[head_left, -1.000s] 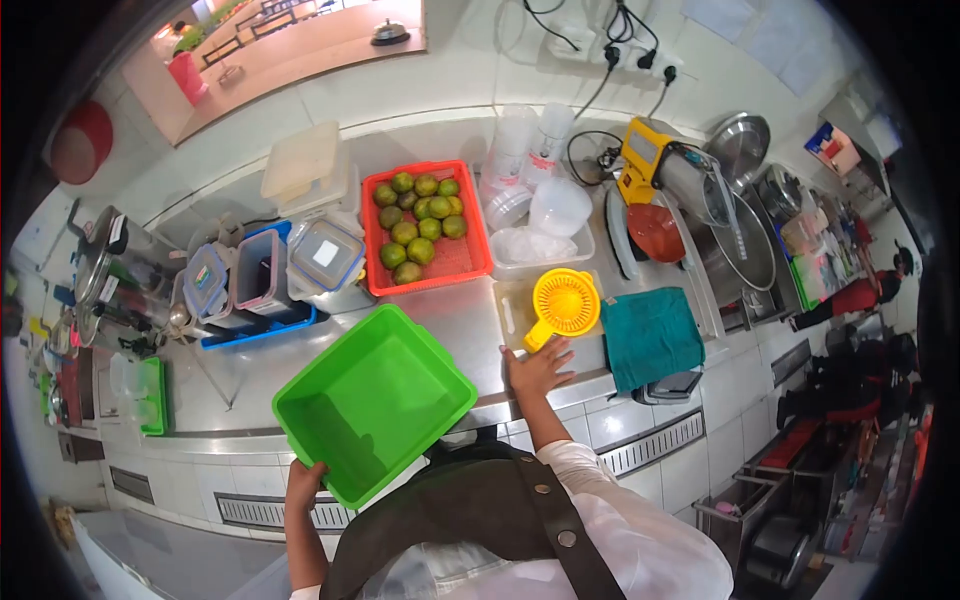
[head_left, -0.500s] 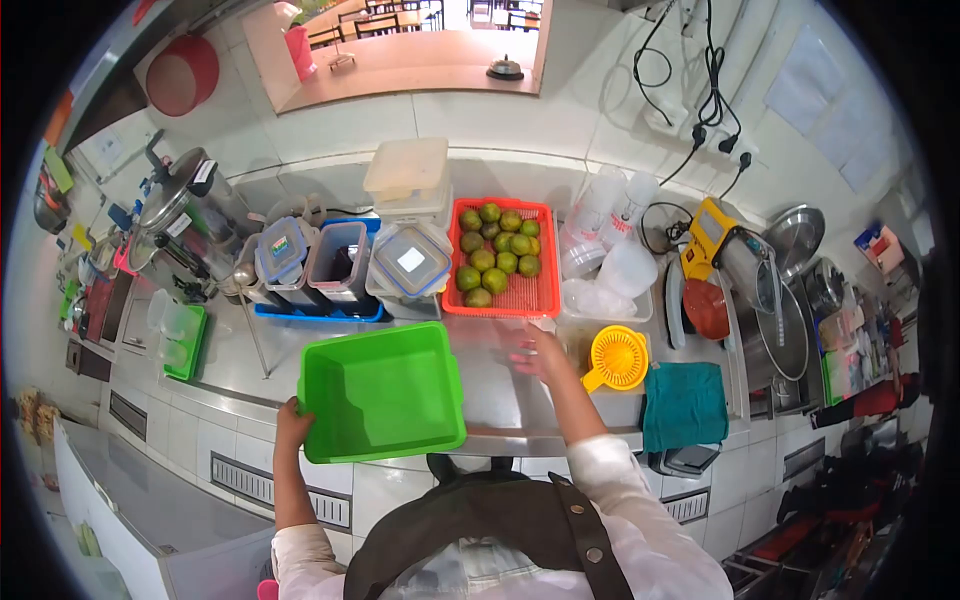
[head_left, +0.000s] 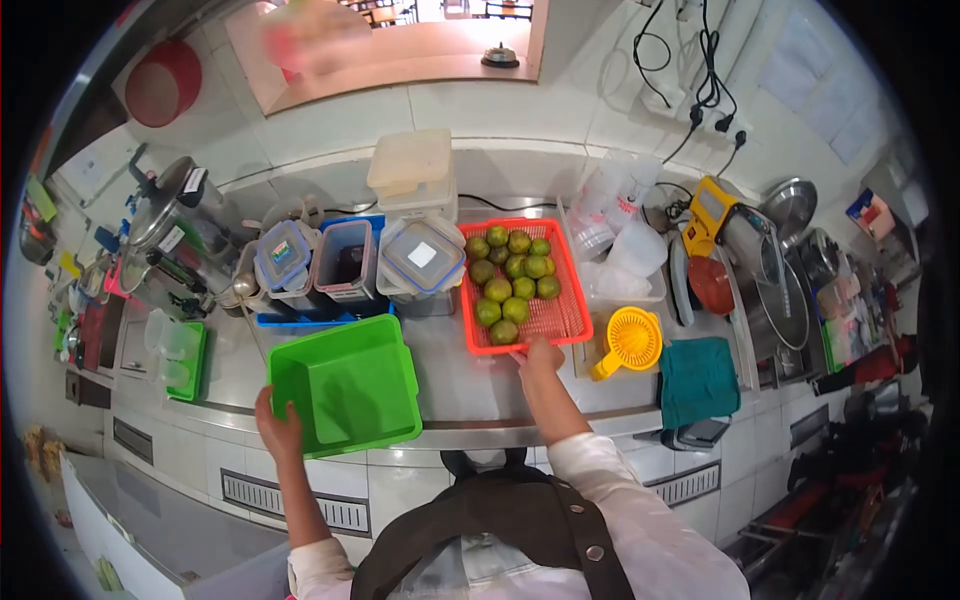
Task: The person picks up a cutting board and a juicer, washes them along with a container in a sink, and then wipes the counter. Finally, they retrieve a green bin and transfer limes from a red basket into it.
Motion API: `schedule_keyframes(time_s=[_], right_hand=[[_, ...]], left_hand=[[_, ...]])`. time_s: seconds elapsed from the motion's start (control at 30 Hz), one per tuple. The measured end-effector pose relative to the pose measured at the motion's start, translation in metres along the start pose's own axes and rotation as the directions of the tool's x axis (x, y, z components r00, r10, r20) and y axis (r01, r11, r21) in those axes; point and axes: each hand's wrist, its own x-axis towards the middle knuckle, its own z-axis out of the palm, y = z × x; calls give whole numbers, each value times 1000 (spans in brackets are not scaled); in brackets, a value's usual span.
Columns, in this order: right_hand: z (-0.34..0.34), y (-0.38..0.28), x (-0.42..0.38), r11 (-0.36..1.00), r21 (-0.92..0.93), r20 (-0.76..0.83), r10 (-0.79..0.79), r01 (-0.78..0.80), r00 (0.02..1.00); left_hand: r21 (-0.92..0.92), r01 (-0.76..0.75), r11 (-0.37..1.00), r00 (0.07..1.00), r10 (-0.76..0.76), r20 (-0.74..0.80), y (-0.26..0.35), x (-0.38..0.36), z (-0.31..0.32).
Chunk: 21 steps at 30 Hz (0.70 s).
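My right hand [head_left: 541, 356] grips the front rim of a red plastic basket [head_left: 556, 318], which sits slightly slanted on the steel counter. Several green citrus fruits [head_left: 515, 266] lie in it, mostly toward its left and back. At the left edge of an empty green plastic tub [head_left: 345, 358] is my left hand [head_left: 279, 422], thumb and fingers apart. The tub rests at the counter's front edge. Just right of my right hand stands a yellow citrus juicer [head_left: 632, 338].
Lidded containers [head_left: 422, 255] stand behind the tub, some in a blue tray [head_left: 285, 320]. Stacked clear plastic cups [head_left: 610, 200] fill a bin behind the juicer. A green cloth [head_left: 700, 382] drapes over the front edge. At right is a yellow machine [head_left: 712, 212].
The green tub has shifted left, and my left hand's fingers have spread beside it. My right hand has taken hold of the red basket, which has come forward and turned slightly.
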Motion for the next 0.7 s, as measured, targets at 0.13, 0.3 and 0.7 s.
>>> schedule_keyframes(time_s=[0.13, 0.3, 0.7], right_hand=[[-77, 1, -49, 1000, -25, 112, -7, 10, 994], [-155, -24, -103, 978, -200, 145, -29, 58, 989], [-188, -134, -168, 479, -465, 524, -529, 745, 667]], left_hand=[[-680, 433, 591, 819, 57, 571, 72, -45, 45], [-136, 982, 131, 137, 1, 991, 166, -107, 107], [-80, 984, -158, 161, 604, 781, 205, -119, 72]])
